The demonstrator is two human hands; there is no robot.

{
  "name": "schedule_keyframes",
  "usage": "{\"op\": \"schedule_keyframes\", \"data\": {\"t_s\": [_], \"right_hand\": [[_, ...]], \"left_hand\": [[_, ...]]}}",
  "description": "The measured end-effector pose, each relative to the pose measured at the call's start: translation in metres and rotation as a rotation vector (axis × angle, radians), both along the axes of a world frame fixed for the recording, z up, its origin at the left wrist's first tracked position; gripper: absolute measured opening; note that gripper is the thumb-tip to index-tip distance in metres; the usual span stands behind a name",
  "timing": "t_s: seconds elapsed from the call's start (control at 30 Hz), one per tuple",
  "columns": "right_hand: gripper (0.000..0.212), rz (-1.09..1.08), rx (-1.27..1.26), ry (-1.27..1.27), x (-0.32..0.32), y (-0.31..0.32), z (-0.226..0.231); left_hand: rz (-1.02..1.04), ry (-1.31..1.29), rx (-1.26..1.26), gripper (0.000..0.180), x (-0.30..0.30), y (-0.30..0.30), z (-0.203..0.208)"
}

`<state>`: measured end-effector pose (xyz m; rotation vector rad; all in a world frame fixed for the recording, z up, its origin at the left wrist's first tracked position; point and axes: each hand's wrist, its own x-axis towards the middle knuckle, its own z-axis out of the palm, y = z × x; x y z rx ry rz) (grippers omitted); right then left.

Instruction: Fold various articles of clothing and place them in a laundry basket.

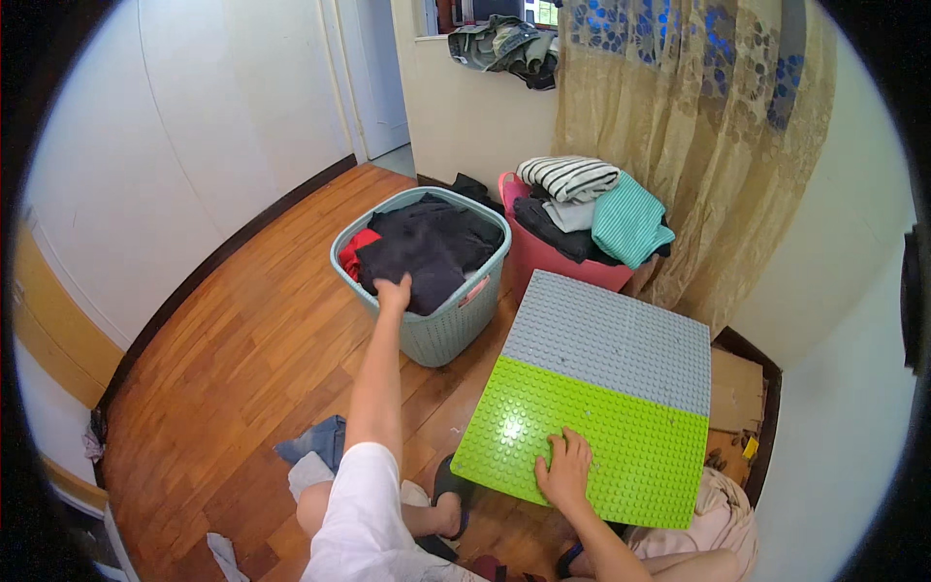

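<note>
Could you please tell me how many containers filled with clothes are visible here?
2. The pale blue-green basket is at the person's left hand; the pink tub stands to its right, beside the curtain. Others could be hidden.

Left arm (376, 398) outstretched, left hand (394, 292) foremost; right hand (566, 469) palm-down.

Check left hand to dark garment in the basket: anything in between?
Nothing visible: the left hand is at the near rim of the light-blue basket and appears to touch the dark garment directly.
</note>
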<state>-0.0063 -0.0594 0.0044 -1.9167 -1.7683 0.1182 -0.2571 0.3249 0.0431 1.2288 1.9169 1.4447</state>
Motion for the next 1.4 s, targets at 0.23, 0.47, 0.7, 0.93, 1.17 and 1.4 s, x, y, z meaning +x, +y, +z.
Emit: {"op": "schedule_keyframes", "data": {"t_s": [0.23, 0.47, 0.7, 0.93, 1.17, 1.4], "right_hand": [[0.043, -0.006, -0.024, -0.025, -0.002, 0.002, 0.006], [0.043, -0.009, -0.019, -0.052, -0.002, 0.005, 0.003], [0.042, -0.024, -0.053, -0.072, -0.003, -0.002, 0.004], [0.042, -0.016, 0.001, -0.063, -0.002, 0.000, -0.003], [0.040, 0.012, 0.052, -0.071, -0.002, 0.009, 0.001], [0.040, -0.016, 0.013, -0.131, 0.011, 0.001, -0.010]], "left_hand": [[-0.177, 0.601, -0.486, 0.046, -0.016, 0.050, -0.029], [-0.031, 0.685, -0.436, 0.023, -0.001, 0.034, -0.024], [-0.032, 1.193, -0.233, 0.025, 0.011, 0.007, -0.015], [-0.347, 1.449, 0.202, 0.022, -0.015, -0.118, 0.001], [-0.520, 1.160, -0.409, 0.029, -0.145, -0.285, -0.146], [-0.457, 0.092, -1.273, 0.067, -0.143, -0.478, -0.247]]}}
